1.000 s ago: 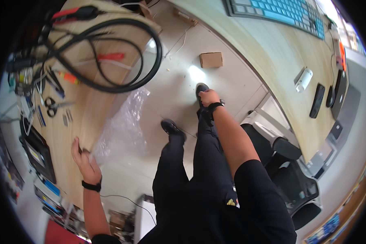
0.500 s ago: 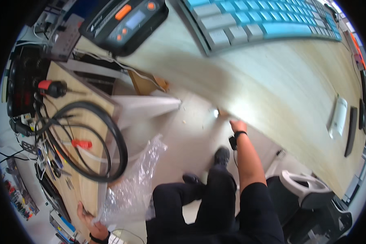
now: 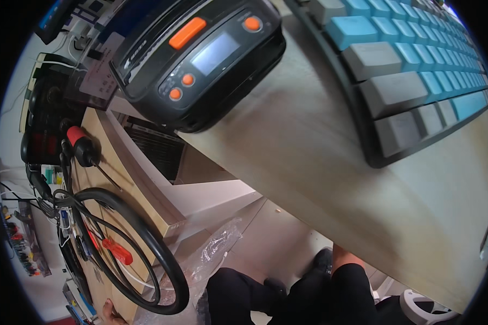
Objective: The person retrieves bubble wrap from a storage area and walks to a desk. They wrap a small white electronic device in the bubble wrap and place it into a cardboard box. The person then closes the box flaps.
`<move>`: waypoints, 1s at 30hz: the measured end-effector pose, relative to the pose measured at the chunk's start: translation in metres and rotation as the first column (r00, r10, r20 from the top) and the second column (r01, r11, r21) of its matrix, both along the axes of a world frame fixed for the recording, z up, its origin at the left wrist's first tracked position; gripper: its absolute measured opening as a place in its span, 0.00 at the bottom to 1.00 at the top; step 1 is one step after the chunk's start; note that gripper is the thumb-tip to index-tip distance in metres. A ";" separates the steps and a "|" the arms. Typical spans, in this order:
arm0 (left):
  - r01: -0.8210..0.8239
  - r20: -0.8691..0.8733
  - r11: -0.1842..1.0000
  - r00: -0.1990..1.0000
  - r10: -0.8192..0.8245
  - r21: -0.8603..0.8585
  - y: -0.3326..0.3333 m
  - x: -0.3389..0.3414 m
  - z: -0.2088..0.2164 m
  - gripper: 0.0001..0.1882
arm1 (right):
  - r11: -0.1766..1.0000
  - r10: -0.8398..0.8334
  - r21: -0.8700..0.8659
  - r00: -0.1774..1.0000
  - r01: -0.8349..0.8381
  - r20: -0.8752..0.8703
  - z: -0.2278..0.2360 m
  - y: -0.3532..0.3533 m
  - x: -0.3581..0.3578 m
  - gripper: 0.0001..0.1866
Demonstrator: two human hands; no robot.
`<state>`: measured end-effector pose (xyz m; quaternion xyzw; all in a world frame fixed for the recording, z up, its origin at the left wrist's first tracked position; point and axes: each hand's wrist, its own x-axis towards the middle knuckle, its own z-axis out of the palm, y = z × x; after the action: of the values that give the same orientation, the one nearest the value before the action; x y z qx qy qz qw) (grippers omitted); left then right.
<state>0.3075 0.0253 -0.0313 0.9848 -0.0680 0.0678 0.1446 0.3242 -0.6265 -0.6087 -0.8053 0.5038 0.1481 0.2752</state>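
At the lower left rim, only part of my left hand (image 3: 111, 312) shows, its fingers at the front of the wooden side table (image 3: 138, 195); the rest is cut off, so its grip is unclear. Right of it, a crumpled clear plastic bag (image 3: 218, 245) hangs beside the table, partly behind a black hose (image 3: 146, 230) looped over the tabletop. Whether the hand touches the bag cannot be made out. My right forearm (image 3: 346, 257) reaches under the front edge of the pale desk (image 3: 314, 179); the desk hides my right hand.
On the desk stand a black device with orange buttons (image 3: 214, 57) and a blue-and-grey keyboard (image 3: 401, 92). A red-and-black screwdriver (image 3: 82, 147) and another with a red handle (image 3: 118, 251) lie on the side table. A chair (image 3: 417, 309) stands at lower right; tiled floor (image 3: 274, 235) shows between the tables.
My view has shifted closer to the device and keyboard. My right hand, visible before at the desk edge, has gone beneath it. My left hand sits lower in view, mostly out of frame.
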 end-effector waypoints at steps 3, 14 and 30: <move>-0.142 -0.023 0.983 0.990 0.140 -0.114 0.075 -0.019 -0.002 0.32 | 0.994 0.111 -0.013 0.994 -0.112 -0.011 -0.003 0.012 -0.001 0.30; -0.100 -0.055 0.994 0.994 0.098 -0.035 0.031 -0.014 0.008 0.31 | 0.840 0.521 -0.142 0.852 -0.523 -0.055 -0.017 0.045 -0.016 0.29; 0.385 -0.033 0.910 0.922 -0.385 0.155 -0.036 0.026 0.030 0.33 | 0.832 0.415 0.289 0.877 -0.473 0.241 0.222 0.134 -0.024 0.26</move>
<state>0.3336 -0.0104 -0.0015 0.9605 -0.2656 0.0315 0.0763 0.3000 -0.4920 -0.3866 -0.8502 0.2441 0.2239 0.4092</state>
